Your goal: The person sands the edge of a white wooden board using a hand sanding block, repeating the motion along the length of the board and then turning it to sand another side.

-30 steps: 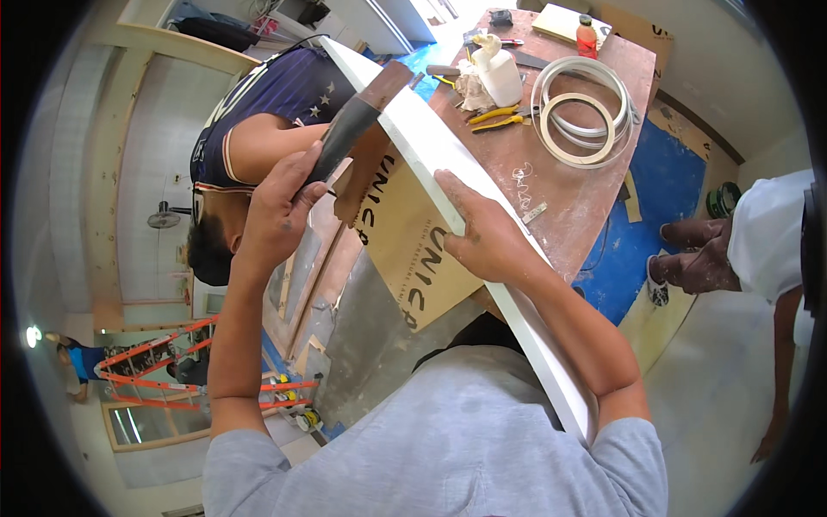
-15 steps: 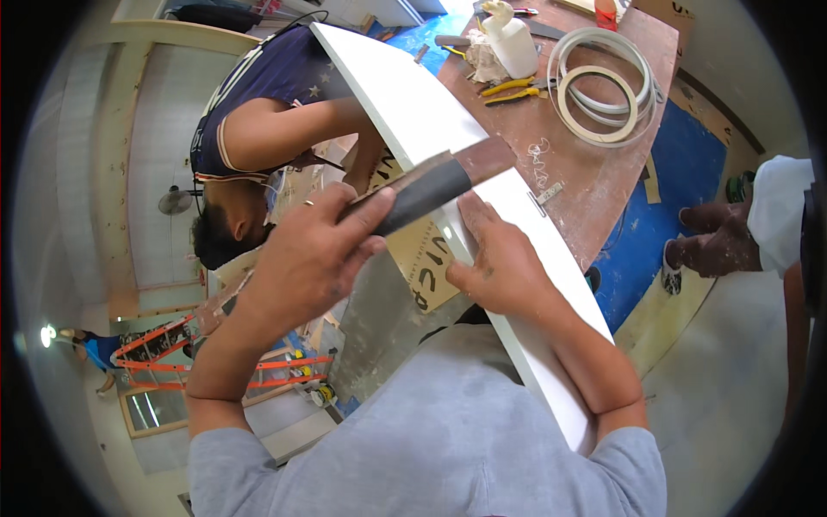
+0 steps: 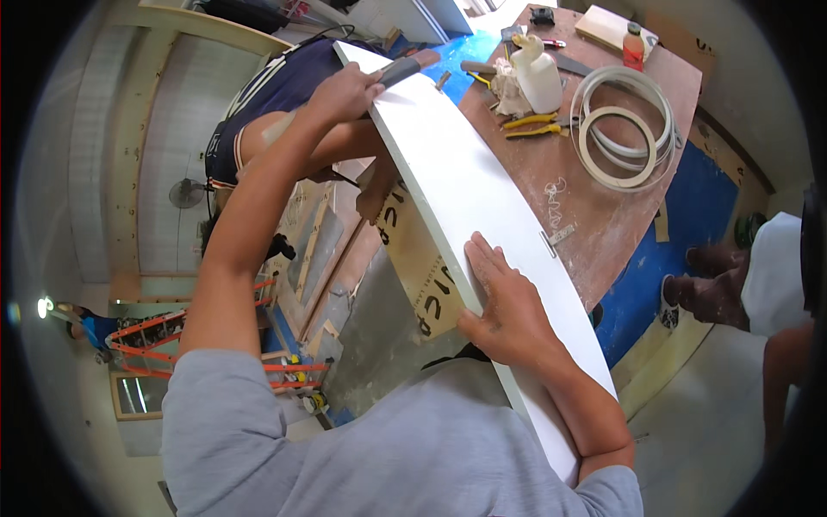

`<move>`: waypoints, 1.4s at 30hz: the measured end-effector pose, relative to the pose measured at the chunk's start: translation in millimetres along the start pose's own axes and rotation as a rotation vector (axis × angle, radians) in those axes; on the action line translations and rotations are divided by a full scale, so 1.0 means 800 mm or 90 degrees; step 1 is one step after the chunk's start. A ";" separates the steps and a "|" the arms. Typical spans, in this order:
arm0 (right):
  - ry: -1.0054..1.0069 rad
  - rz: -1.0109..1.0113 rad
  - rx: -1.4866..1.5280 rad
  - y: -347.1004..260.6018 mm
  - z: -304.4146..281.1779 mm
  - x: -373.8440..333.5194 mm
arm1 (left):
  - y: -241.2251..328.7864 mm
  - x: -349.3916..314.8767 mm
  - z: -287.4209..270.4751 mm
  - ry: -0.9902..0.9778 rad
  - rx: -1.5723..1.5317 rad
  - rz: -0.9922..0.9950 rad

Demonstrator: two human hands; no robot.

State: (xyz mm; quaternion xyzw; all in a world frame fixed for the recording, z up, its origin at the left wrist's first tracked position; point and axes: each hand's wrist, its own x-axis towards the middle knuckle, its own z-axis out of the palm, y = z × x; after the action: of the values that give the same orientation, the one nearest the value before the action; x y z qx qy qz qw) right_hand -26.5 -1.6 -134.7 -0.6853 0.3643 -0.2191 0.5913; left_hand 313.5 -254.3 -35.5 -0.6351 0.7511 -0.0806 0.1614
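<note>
A long white panel [image 3: 465, 164] runs from beneath my right forearm away to the far left. My left hand [image 3: 346, 91] is stretched out to its far end. It grips a sanding block [image 3: 401, 71], a brown wooden bar wrapped in a dark grey sheet, which lies along the panel's edge there. Whether the block presses on the edge or hovers cannot be made out. My right hand [image 3: 510, 312] rests on the near part of the panel, fingers stretched over the white face and thumb at the left edge. My right forearm lies along the panel.
A brown worktable [image 3: 594, 233] holds yellow-handled pliers [image 3: 532, 131], a white bottle [image 3: 537, 79], coiled edging strip [image 3: 663, 112] and a ring [image 3: 617, 148]. A co-worker in a dark jersey [image 3: 280, 86] bends close to the panel's left side. Another person's leg [image 3: 711, 289] is at right.
My left hand has carried the sanding block away from me, up to the panel's far end. My right hand stays on the panel. The view has shifted slightly.
</note>
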 end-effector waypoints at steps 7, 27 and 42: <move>0.108 -0.010 0.100 0.022 -0.031 -0.001 | 0.086 -0.103 -0.055 0.064 -0.169 0.254; 0.120 -0.103 0.063 0.018 -0.040 0.002 | 0.089 -0.024 -0.103 -0.002 -0.139 0.219; 0.071 -0.071 0.076 0.012 -0.045 -0.004 | 0.121 0.023 -0.083 -0.112 0.017 0.214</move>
State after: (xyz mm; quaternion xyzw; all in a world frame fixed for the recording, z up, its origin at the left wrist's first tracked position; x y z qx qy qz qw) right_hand -56.8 -22.8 -136.2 -0.6548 0.3443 -0.3104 0.5969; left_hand 198.1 -260.2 -7.7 -0.5029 0.8287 -0.0066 0.2457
